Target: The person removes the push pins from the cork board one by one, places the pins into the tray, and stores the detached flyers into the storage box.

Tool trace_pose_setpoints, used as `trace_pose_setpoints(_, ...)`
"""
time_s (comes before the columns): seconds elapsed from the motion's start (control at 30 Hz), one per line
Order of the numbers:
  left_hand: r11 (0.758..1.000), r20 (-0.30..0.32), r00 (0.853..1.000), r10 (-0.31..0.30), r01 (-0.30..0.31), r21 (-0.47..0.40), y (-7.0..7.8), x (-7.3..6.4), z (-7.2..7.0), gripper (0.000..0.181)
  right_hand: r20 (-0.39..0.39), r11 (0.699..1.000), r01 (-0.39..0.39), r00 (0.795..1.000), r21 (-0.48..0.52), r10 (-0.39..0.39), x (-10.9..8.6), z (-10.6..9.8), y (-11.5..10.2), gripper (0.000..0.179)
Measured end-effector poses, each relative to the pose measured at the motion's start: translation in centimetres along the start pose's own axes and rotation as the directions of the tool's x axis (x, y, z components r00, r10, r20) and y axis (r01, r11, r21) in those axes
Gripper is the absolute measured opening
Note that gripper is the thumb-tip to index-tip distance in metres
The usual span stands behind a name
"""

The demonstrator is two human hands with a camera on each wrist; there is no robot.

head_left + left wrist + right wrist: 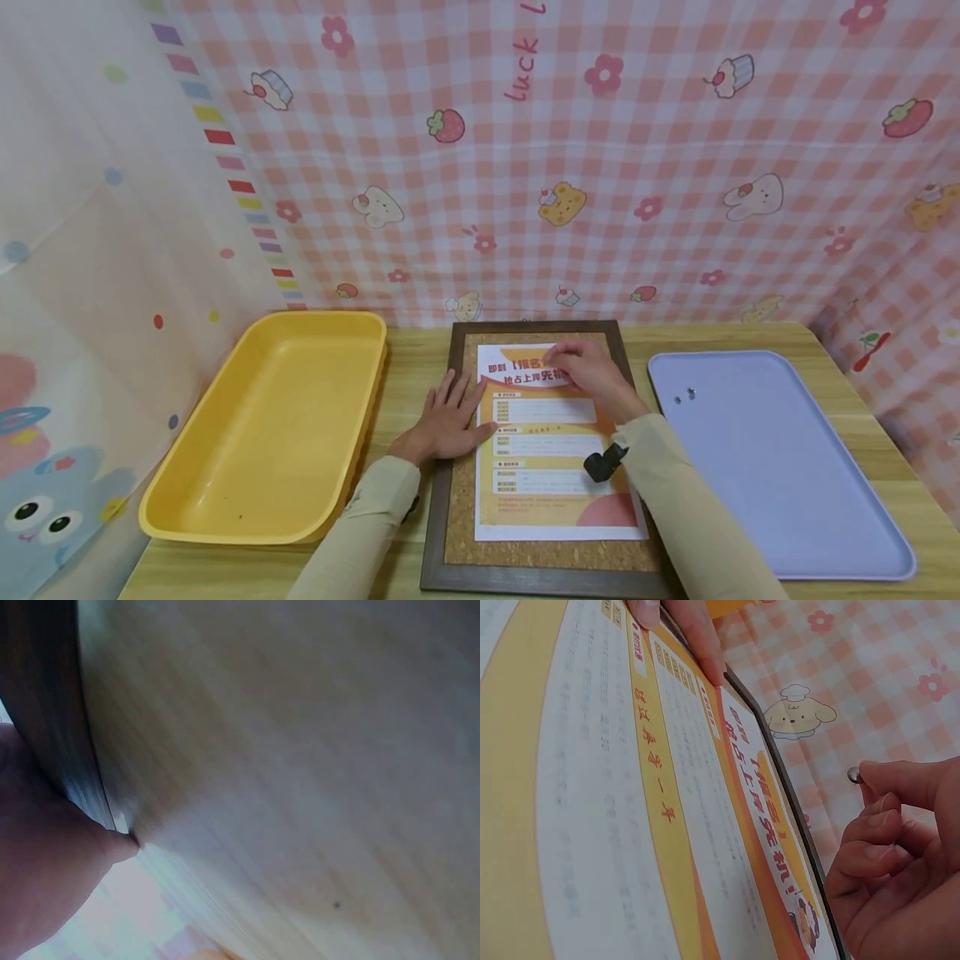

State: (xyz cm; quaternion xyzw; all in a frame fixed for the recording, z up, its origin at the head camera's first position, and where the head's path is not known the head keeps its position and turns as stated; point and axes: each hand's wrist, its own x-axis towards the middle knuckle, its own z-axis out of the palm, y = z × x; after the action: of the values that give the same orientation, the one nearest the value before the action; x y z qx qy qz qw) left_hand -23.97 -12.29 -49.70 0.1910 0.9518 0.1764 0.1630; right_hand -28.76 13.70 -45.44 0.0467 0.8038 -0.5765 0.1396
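Observation:
A printed poster [558, 517] lies on a cork board [459, 508] with a dark wooden frame. My left hand [444, 423] rests with spread fingers over the board's left side, fingertips and thumb on the poster's left edge. In the left wrist view, part of that hand [52, 862] shows by the dark frame [45, 682]. Over the poster's printed heading is my right hand [588, 371]. Between thumb and forefinger it pinches a small silver thumbtack [854, 775], seen in the right wrist view above the board's far end; the other fingers are curled.
A lavender tray [780, 475] stands to the right, with two small metal pieces [691, 393] near its far left corner. Left of the board is a deep yellow tray [277, 417]. A pink checked curtain [487, 242] hangs behind the wooden table [405, 367].

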Motion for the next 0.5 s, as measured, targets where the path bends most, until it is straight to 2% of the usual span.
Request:
trace_pose_setpoints(0.3,1.000,0.000,1.000,0.020,-0.020,-0.003,0.6,-0.6,-0.6,0.078,0.008,0.999,0.051,0.999,-0.011,-0.051,-0.7,-1.4,0.5,0.020)
trace_pose_setpoints(0.5,1.000,-0.004,1.000,0.018,-0.018,-0.002,0.9,-0.8,-0.9,0.077,-0.008,0.998,0.044,0.999,-0.048,-0.044,-1.2,-2.3,0.9,0.021)
